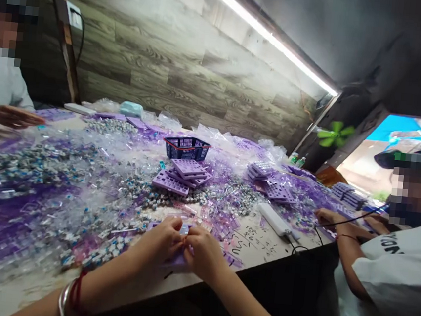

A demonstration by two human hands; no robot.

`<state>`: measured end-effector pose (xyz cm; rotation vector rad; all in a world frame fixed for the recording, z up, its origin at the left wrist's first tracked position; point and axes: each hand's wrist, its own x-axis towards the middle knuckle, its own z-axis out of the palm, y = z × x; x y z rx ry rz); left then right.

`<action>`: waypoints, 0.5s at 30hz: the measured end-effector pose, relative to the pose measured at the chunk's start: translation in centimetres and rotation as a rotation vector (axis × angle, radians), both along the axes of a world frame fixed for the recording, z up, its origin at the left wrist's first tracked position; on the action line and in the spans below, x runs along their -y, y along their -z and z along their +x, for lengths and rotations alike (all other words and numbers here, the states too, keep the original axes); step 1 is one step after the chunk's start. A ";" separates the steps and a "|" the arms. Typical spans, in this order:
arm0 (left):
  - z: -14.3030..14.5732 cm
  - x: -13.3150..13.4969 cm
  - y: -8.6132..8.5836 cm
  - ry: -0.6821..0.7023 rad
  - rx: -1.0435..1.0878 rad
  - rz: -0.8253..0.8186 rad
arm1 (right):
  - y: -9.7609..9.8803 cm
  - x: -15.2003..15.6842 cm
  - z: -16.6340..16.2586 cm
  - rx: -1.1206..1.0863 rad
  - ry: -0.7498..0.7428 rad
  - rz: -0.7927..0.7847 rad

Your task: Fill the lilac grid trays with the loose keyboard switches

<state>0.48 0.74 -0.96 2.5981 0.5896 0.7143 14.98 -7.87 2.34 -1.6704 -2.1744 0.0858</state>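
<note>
My left hand [161, 242] and my right hand [203, 251] meet at the near edge of the table, fingertips pinched together over a small part too tiny to name. Both rest above a light purple plastic tray [177, 261] lying at the table edge. A silver bangle and red threads circle my left wrist [70, 296]. Small clear and purple plastic pieces [219, 218] lie scattered right around the hands.
A stack of purple trays [184, 175] and a dark blue basket [186, 147] sit mid-table. Heaps of small grey parts [45, 172] cover the left. A white power strip [275, 220] lies right. One person sits at right [398, 255], another's hand at far left [17, 117].
</note>
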 end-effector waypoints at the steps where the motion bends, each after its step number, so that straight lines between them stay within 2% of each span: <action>1: -0.2 0.2 -0.1 0.003 0.005 0.014 | 0.2 0.1 0.2 -0.059 0.002 0.010; 6: -0.4 0.2 0.1 -0.020 0.074 0.085 | 0.9 0.0 1.9 -0.380 0.009 0.050; 10: -0.3 0.0 0.0 -0.050 0.039 -0.003 | 1.3 -0.5 2.8 -0.438 0.170 0.039; 15: 0.0 0.4 -0.4 -0.036 0.051 -0.017 | 1.5 -1.1 2.3 -0.475 0.222 -0.075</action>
